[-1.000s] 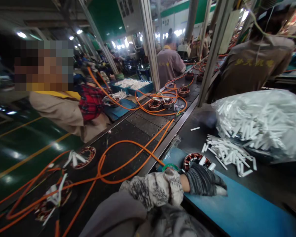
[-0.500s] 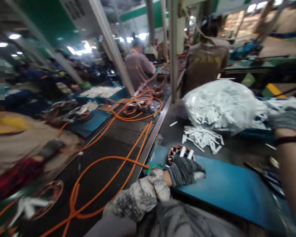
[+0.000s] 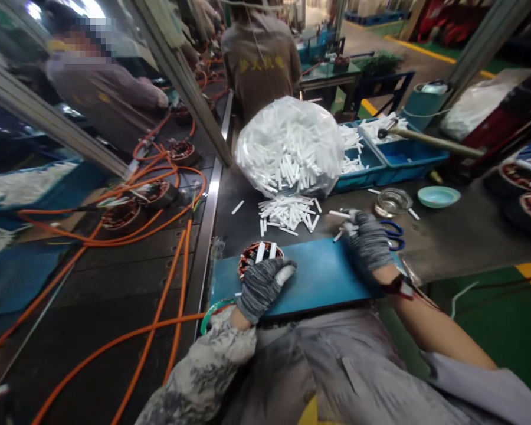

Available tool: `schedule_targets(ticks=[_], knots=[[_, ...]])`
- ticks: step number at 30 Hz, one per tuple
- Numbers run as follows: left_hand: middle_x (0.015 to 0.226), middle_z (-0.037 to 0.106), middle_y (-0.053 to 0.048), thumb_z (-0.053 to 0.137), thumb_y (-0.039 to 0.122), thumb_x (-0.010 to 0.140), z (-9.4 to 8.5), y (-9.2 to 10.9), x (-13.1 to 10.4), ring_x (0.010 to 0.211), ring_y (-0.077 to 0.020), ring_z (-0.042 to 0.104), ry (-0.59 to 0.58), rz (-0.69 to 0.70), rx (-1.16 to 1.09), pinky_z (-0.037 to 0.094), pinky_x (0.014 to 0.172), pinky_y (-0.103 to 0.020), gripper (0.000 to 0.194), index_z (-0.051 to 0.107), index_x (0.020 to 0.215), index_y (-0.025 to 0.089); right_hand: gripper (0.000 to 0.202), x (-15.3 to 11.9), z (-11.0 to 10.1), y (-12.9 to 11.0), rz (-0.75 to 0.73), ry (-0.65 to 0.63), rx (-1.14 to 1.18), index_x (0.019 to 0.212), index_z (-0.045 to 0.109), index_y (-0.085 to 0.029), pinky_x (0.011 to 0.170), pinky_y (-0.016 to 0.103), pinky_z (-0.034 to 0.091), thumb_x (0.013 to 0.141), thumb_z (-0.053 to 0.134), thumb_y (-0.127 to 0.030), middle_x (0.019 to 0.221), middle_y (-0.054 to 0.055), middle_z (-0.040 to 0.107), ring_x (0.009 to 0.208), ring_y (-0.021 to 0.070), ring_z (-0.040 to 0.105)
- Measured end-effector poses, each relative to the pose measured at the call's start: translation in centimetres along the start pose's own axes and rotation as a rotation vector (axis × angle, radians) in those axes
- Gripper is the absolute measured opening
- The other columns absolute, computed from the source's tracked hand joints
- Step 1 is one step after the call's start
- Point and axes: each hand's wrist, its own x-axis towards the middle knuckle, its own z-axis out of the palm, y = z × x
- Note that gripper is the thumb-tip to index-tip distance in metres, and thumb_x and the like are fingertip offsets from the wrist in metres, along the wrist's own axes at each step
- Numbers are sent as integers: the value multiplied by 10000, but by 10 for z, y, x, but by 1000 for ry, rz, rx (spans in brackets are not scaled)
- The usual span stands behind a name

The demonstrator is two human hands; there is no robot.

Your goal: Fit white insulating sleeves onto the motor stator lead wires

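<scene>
Both hands wear grey striped gloves. My left hand [image 3: 265, 286] has its fingers curled at the near side of a round copper-wound ring [image 3: 249, 255], on the left part of a blue mat [image 3: 323, 273]. White tubes stand up from the ring. Whether the left fingers grip the ring is hidden. Over the mat's right end, my right hand [image 3: 368, 241] is closed on white tubes [image 3: 341, 215] that stick out to its left. Beyond the mat lies a loose pile of white tubes [image 3: 288, 212], below a bulging clear bag [image 3: 292, 144] full of them.
Blue bins [image 3: 409, 158] with white tubes stand behind right. Near my right hand are blue-handled scissors [image 3: 393, 231], a glass dish [image 3: 393, 202] and a green bowl [image 3: 439, 196]. Orange hoses [image 3: 183, 277] and more wound rings [image 3: 121, 215] lie left. Two people work ahead.
The view has swung to the right. My right hand has come from beside the bag and bins to the mat's right end, now with tubes in it. My left hand remains by the ring.
</scene>
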Motion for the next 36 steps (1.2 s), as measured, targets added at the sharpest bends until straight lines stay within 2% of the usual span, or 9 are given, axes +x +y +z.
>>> schedule_targets(ticks=[4,9,13,15,19,22,29,34,36], knots=[[1034,823,-58,642,374,977,12,1,7,943,-260,784,84,37,231,618,937,-409,247,817,1052,216,423,-9,25,-14,-29,-135,-96,1366,664,-165,1018,499,511,981,516,-264,1315,199,696,1130,354,671],[1016,824,-56,598,356,1009,15,2,10,943,-257,782,149,-1,241,615,945,-388,258,803,1044,202,590,8,23,-13,-91,-204,-116,1500,551,-166,1091,482,479,935,616,-327,1501,193,579,1270,358,611],[1193,786,-50,579,316,1021,-10,11,-4,1096,-237,749,149,180,224,589,1018,-340,273,743,1216,216,582,11,12,0,-170,-255,-105,1455,604,-182,1074,485,505,920,659,-405,1485,186,593,1255,359,625],[1395,687,-101,671,357,968,-29,15,-16,1228,-287,691,184,268,360,567,1065,-394,451,640,1391,204,522,7,8,6,-216,-235,-95,1428,630,-184,1052,478,521,956,617,-405,1468,181,610,1225,343,645],[1328,707,-144,719,426,927,-55,5,-42,1146,-342,707,239,217,638,576,988,-474,592,573,1453,199,374,-4,3,9,-327,-166,-130,1295,729,-237,1127,547,447,996,566,-391,1418,138,658,1244,329,628],[1299,726,-130,744,444,904,-46,-12,-53,1181,-341,690,236,190,643,534,1049,-488,608,582,1439,206,250,-5,7,9,-389,-192,-161,1128,795,-283,1192,641,332,967,614,-346,1397,86,684,1329,356,571],[1219,762,-84,754,338,906,-1,-45,-45,1185,-267,702,342,355,387,435,1191,-459,486,628,1361,223,270,13,19,9,-410,-153,210,1029,776,-230,1094,578,475,970,583,-409,1288,121,729,1199,341,660],[1178,759,-50,669,245,936,1,-49,-48,1190,-239,692,357,337,288,392,1243,-492,356,668,1292,253,206,-6,11,-28,-298,-17,707,1046,685,-242,1100,505,495,965,625,-422,1420,107,661,1274,289,642],[1155,760,-37,618,207,946,2,-49,-49,1168,-225,697,336,304,287,388,1248,-498,296,703,1223,265,165,-22,8,-49,-305,-47,771,1040,670,-250,1035,463,542,973,625,-394,1279,88,739,1165,260,701]])
